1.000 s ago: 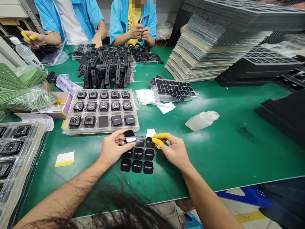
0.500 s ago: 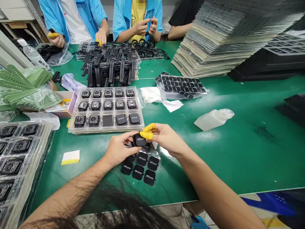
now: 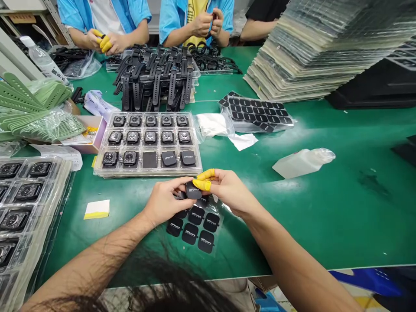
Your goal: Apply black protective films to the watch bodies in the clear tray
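Note:
A black square watch body [image 3: 193,191] with a HiFuture label on its face is held up between my two hands. My left hand [image 3: 170,197] grips it at its left side, thumb below and fingers behind. Yellow finger cots cover the thumb and forefinger of my right hand [image 3: 224,188], which pinches its upper right corner. Beneath my hands lies a clear sheet of black labels [image 3: 190,233], partly covered. Just beyond stands a clear tray [image 3: 147,172] of watch bodies; two in its front row bear the same label, and one front compartment shows only a dark pad.
Another watch tray [image 3: 58,190] is at the left. A white bottle [image 3: 300,163] lies on the right. Further back are bagged label sheets [image 3: 260,113], black straps [image 3: 156,82] and a tall tray stack [image 3: 302,52]. Co-workers' hands [image 3: 108,42] work across the table.
My view has shifted slightly. Both hands keep hold of the watch body, almost unmoved. Across the table, one co-worker's hands have come together.

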`<action>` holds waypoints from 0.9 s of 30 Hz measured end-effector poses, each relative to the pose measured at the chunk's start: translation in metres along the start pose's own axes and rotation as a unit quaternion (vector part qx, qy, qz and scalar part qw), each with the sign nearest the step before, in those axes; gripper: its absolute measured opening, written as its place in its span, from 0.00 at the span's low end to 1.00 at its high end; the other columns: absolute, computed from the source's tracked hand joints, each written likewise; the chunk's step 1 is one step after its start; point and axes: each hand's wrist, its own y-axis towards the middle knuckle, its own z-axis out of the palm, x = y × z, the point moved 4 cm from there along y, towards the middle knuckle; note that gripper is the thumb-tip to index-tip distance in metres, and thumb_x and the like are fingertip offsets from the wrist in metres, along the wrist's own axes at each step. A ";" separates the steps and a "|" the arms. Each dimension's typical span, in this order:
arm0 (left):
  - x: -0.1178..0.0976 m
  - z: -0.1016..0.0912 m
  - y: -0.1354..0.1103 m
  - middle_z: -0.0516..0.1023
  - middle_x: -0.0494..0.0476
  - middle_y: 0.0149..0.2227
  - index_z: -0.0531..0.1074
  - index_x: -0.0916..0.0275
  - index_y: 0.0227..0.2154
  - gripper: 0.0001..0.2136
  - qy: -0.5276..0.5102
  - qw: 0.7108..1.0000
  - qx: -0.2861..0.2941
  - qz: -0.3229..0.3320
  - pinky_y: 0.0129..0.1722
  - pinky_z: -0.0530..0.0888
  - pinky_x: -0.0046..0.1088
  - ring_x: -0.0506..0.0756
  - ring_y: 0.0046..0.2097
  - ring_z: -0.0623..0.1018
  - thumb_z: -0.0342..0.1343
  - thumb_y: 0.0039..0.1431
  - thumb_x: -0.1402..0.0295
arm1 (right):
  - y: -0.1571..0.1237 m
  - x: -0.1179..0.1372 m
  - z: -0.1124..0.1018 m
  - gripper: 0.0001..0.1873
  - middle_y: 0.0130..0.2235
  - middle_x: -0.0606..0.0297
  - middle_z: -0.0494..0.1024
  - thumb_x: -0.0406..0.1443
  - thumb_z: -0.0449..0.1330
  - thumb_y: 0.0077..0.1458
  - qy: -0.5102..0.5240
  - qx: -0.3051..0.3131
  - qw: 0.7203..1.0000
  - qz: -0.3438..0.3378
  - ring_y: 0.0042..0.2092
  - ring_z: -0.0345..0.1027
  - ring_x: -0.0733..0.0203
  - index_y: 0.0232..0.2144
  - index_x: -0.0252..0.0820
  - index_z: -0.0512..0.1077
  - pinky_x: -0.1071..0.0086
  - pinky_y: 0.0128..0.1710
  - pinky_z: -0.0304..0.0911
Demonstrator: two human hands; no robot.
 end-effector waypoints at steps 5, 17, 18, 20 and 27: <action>-0.001 0.000 0.000 0.85 0.51 0.33 0.86 0.56 0.54 0.25 -0.007 1.000 0.003 -0.005 0.42 0.81 0.35 0.55 0.33 0.80 0.72 0.50 0.68 | -0.001 0.001 0.000 0.24 0.33 0.62 0.84 0.46 0.83 0.38 -0.007 -0.010 1.000 0.002 0.34 0.75 0.61 0.32 0.39 0.80 0.67 0.36 0.74; 0.001 0.000 0.000 0.85 0.51 0.33 0.85 0.60 0.55 0.25 0.005 1.000 0.009 0.004 0.42 0.81 0.32 0.54 0.33 0.80 0.72 0.51 0.69 | -0.009 0.007 -0.005 0.27 0.31 0.65 0.81 0.53 0.78 0.44 -0.160 -0.078 0.982 -0.064 0.29 0.74 0.60 0.39 0.43 0.79 0.68 0.28 0.67; 0.001 0.000 0.000 0.86 0.51 0.33 0.85 0.61 0.55 0.26 -0.001 1.000 0.011 0.004 0.43 0.81 0.32 0.54 0.34 0.81 0.72 0.51 0.68 | -0.011 0.008 -0.007 0.27 0.29 0.66 0.81 0.53 0.77 0.45 -0.192 -0.089 0.974 -0.075 0.29 0.74 0.59 0.41 0.44 0.79 0.68 0.27 0.66; 0.000 0.000 0.000 0.87 0.51 0.35 0.84 0.61 0.55 0.26 -0.013 1.000 0.021 0.006 0.44 0.82 0.32 0.54 0.35 0.83 0.71 0.51 0.69 | -0.011 0.004 -0.005 0.28 0.26 0.69 0.79 0.53 0.77 0.45 -0.220 -0.062 0.971 -0.071 0.28 0.74 0.58 0.43 0.45 0.78 0.68 0.26 0.65; -0.003 0.001 0.000 0.88 0.52 0.36 0.84 0.62 0.55 0.25 -0.030 0.998 0.047 0.012 0.44 0.82 0.31 0.55 0.36 0.85 0.70 0.52 0.70 | -0.001 -0.020 0.010 0.29 0.21 0.69 0.76 0.64 0.64 0.55 -0.133 -0.011 0.991 -0.019 0.21 0.72 0.60 0.27 0.46 0.71 0.69 0.22 0.65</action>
